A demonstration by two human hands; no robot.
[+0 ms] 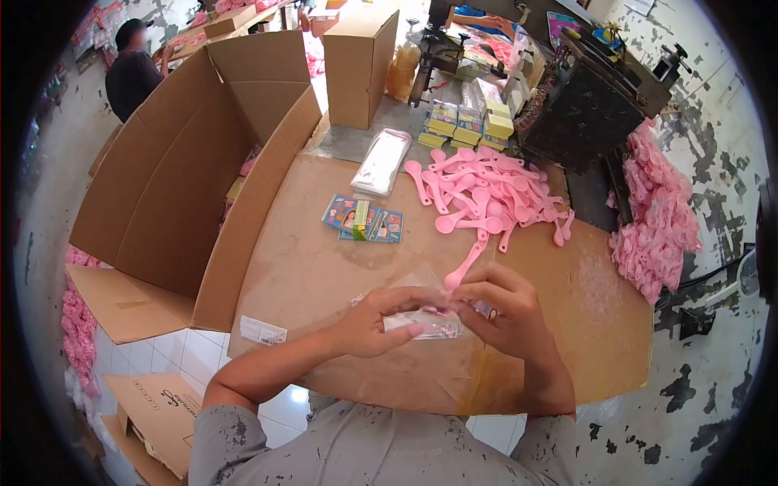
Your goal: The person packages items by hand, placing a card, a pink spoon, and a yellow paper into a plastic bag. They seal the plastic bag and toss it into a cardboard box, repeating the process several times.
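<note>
Both my hands meet over the near middle of the table. My left hand (397, 318) has its thumb and fingers closed on a clear plastic bag (421, 324). My right hand (501, 310) is pinched just beside it; what lies between its fingertips is hidden. A pink spoon (465, 266) points down to the fingertips, its bowl close to them. Beyond lies a heap of pink spoons (494, 190). Printed blue cards (362, 219) and a stack of clear bags (381, 162) rest on the cardboard-covered table (324, 283).
A large open carton (162, 178) stands at the left, a tall box (356, 69) at the back. Card bundles (458, 121) sit beside a dark machine (583, 105). Pink packets (658, 215) hang at the right. Another person (134, 73) is at the far left.
</note>
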